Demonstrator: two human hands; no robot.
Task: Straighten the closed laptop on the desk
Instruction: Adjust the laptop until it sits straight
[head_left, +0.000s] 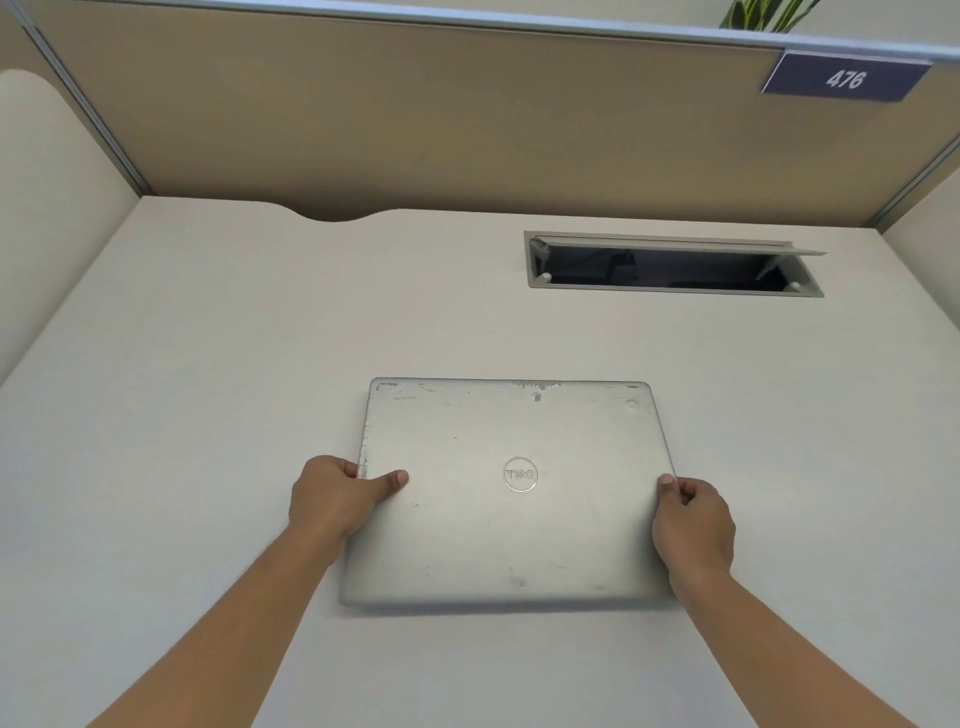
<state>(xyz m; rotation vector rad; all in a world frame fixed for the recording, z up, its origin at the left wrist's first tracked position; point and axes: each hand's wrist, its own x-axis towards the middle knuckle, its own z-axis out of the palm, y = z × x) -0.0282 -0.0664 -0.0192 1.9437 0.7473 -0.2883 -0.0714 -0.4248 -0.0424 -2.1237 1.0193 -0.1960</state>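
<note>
Your laptop (511, 493) lies closed and flat on the desk (208, 364), near its front middle, with its far edge running about level with the back of the desk. The lid is silver and worn: paint has chipped along the far edge and down the left side, and small scuffs show near the front. In the middle sits a round Dell logo (520, 474), its letters upside down from where you stand.

Your left hand (337, 493) grips the left edge, thumb laid flat on the lid and the other fingers curled around the side. Your right hand (693, 519) clasps the right edge the same way, thumb tip on top at the rim, fingers wrapped down the side. Both forearms reach in from the bottom corners.

The desk is off-white and matte. Behind the laptop and to the right, a grey cable hatch (672, 265) is set into the top, its flap tilted up over a dark opening. At the back edge, left of centre, the desk has a shallow curved notch (335, 214).

Tan partition panels (415, 114) with grey metal trim wall in the back and sides. A dark blue sign (844, 78) at the top right reads 476 in white. Green leaves (763, 13) show above the partition.
</note>
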